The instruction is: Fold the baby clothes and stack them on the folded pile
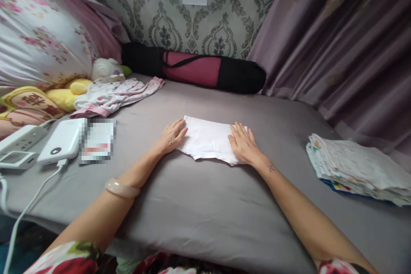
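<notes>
A white cloth garment [208,139], folded into a rough rectangle, lies flat on the grey sheet [205,197]. Its near edge is uneven. My left hand [174,136] rests at its left end, fingers stretched out and touching the fabric. On the right end lies my right hand [244,143], palm down with the fingers spread. Neither hand grips the garment. A pale bangle [122,188] sits on my left forearm.
Folded cloths [359,167] are stacked at the right. On the left lie a white power bank [62,141] with a cable, a power strip [22,139], a patterned garment [112,94] and soft toys [69,94]. A long black-and-maroon bag [192,67] lines the wall.
</notes>
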The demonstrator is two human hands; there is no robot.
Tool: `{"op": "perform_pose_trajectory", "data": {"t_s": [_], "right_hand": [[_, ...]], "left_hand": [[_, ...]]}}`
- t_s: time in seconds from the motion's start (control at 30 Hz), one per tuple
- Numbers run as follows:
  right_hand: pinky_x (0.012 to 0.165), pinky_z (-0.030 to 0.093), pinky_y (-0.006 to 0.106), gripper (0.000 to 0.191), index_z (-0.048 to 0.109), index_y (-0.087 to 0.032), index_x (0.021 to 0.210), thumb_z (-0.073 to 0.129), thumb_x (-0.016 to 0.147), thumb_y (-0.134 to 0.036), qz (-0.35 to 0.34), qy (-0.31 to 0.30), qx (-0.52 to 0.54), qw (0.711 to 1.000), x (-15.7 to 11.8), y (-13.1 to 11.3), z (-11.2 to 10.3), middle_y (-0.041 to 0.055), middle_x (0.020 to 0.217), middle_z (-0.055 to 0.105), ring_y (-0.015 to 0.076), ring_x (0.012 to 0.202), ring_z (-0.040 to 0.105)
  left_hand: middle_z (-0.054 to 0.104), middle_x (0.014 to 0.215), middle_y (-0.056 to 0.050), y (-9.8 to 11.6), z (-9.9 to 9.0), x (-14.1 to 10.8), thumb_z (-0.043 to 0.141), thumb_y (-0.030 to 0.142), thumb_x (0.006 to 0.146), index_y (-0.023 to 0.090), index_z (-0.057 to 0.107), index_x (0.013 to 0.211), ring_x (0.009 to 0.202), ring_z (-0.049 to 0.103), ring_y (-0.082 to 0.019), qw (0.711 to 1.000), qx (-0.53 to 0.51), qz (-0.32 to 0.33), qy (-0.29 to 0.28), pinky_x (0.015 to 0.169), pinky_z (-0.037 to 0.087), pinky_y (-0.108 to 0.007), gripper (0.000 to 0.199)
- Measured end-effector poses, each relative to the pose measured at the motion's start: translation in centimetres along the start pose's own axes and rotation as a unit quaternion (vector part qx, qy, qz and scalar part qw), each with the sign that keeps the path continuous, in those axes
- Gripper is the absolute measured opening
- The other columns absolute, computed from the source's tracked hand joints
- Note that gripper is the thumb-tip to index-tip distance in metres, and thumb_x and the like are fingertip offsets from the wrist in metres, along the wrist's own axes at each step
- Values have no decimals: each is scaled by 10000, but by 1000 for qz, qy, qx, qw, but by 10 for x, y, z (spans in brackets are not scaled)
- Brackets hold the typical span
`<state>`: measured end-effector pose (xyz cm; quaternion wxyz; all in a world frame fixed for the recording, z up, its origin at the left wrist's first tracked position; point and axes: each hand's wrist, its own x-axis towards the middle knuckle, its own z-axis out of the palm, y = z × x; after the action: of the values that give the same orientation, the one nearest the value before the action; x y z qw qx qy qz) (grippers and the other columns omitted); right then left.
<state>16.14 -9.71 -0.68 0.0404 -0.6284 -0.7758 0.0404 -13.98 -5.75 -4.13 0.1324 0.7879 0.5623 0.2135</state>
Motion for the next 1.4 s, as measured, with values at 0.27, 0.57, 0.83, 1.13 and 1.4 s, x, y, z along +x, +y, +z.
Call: {"op": "perform_pose_trajectory", "data": {"t_s": [0.27,0.57,0.83,1.13,1.4], "right_hand": [[1197,107,484,616,269,-117,1523,157,995,-415,-64,-26,13,998,2,-22,23,98,1595,209,230,1479,133],[1190,97,502,633,271,-104,1519,156,993,-437,-56,-44,-6,997,10,-42,7,135,1595,199,255,1477,138],[1189,73,486,614,234,-156,1537,165,1005,-455,-127,-18,-7,992,23,-87,21,103,1612,150,234,1484,92],[1176,106,518,609,267,-135,1524,210,995,-431,-115,-51,-5,992,26,-90,14,134,1598,194,275,1475,136],[1180,68,503,638,243,-97,1524,155,998,-447,-101,-22,20,994,47,-133,17,136,1605,158,256,1482,92]], "left_hand": [[500,1415,-140,-7,2,-5,408,405,931,136,524,1331,1313,454,-256,999,-20,26,26,1128,326,-401,496],[649,1218,-120,-9,-2,-1,412,313,927,145,567,1264,1129,585,-231,994,-95,11,50,1033,427,-380,408],[662,1211,-108,-14,5,0,413,213,914,149,607,1185,1123,605,-196,983,-140,-27,114,1016,452,-326,340],[686,1180,-81,-16,1,1,366,116,879,173,637,1152,1100,620,-195,973,-172,-78,136,1015,467,-360,390],[699,1135,-78,-18,4,3,402,131,877,177,642,1135,1057,632,-192,970,-181,-82,143,990,487,-357,355]]}}
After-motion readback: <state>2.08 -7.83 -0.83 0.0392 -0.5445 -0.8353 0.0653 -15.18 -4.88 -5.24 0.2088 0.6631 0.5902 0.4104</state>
